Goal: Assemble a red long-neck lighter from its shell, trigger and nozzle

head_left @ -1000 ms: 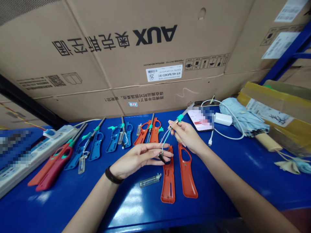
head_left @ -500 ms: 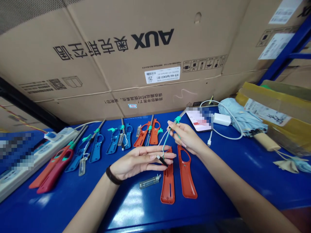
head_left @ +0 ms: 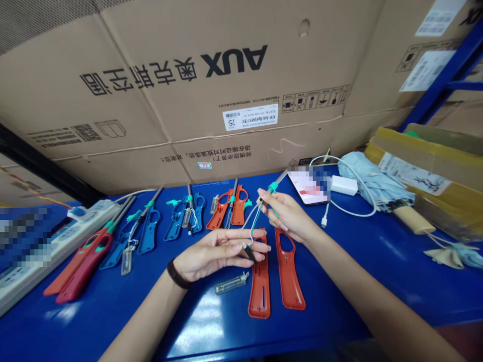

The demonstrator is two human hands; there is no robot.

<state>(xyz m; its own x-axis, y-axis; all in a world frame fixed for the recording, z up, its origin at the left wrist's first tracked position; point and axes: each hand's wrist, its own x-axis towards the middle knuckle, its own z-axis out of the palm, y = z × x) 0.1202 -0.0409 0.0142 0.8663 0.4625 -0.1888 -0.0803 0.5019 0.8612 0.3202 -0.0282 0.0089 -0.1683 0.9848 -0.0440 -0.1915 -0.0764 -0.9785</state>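
My left hand [head_left: 211,254] pinches a small black igniter [head_left: 248,251] between thumb and fingertips, midway between the near and far edges of the tabletop [head_left: 358,261]. Its wires [head_left: 255,219] rise to my right hand [head_left: 289,213], closed on the green-collared tube [head_left: 272,187]. I judge this spread holds the leads untangled. Two orange shells [head_left: 260,281] lie beneath.

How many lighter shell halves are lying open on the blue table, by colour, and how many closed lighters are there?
Orange shell halves: 4
Blue shell halves: 4
Closed red lighters: 2
Total: 10
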